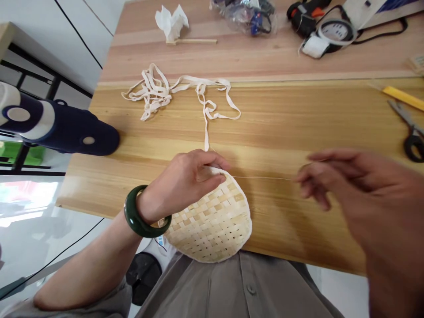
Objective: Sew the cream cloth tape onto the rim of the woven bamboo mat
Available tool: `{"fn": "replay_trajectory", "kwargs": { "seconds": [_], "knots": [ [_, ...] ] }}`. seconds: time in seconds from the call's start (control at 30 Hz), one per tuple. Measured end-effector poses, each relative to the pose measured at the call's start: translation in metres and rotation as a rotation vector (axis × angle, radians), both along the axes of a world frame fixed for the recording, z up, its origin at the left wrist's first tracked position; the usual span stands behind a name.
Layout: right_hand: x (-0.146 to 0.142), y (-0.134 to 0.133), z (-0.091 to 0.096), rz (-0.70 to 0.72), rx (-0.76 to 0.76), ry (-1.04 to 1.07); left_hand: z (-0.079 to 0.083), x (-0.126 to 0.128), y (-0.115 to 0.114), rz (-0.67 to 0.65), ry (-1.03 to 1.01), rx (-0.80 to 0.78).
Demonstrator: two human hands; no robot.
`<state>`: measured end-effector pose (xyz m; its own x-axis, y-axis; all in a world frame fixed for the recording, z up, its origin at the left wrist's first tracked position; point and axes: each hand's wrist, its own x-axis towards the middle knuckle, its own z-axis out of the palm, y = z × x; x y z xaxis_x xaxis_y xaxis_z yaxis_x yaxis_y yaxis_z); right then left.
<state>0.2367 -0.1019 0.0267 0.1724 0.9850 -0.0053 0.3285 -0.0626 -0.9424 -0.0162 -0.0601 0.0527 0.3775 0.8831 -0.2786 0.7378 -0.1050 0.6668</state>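
Observation:
My left hand [198, 174] grips the upper edge of a round woven bamboo fan [212, 225], thumb on its face and fingers behind. White cloth trim runs along the fan's rim, and its lower edge rests against my shirt. From under my left fingers a strip of white cloth tape [206, 132] leads up to a loose tangle on the table. A thin thread [261, 177] stretches taut from the fan's edge to my right hand [327, 176], whose thumb and forefinger are pinched together, slightly blurred. Whether a needle is between those fingers I cannot make out.
A dark blue bottle [76, 126] stands at the table's left edge. Scissors [410, 132] and a yellow cutter [404, 97] lie at the right. Along the back are crumpled paper [171, 23], a plastic bag [248, 15], a glue gun [303, 17] and a tape roll [336, 32].

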Motion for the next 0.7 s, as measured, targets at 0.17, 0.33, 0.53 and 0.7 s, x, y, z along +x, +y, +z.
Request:
{"fn": "replay_trajectory", "kwargs": {
  "seconds": [0.17,0.33,0.53,0.7],
  "knots": [
    [-0.044,-0.008,-0.005,0.314,-0.05,-0.094,0.007,0.0,0.001,0.032,0.044,-0.016],
    [-0.06,-0.009,-0.006,0.305,0.038,-0.137,0.011,-0.002,0.001,0.029,-0.003,-0.015],
    [-0.062,-0.007,-0.011,0.316,0.057,-0.062,0.011,-0.006,-0.004,0.062,-0.037,-0.03],
    [-0.064,-0.01,-0.009,0.275,0.075,-0.054,0.01,-0.007,-0.006,0.055,-0.034,-0.011]
  ]
}}
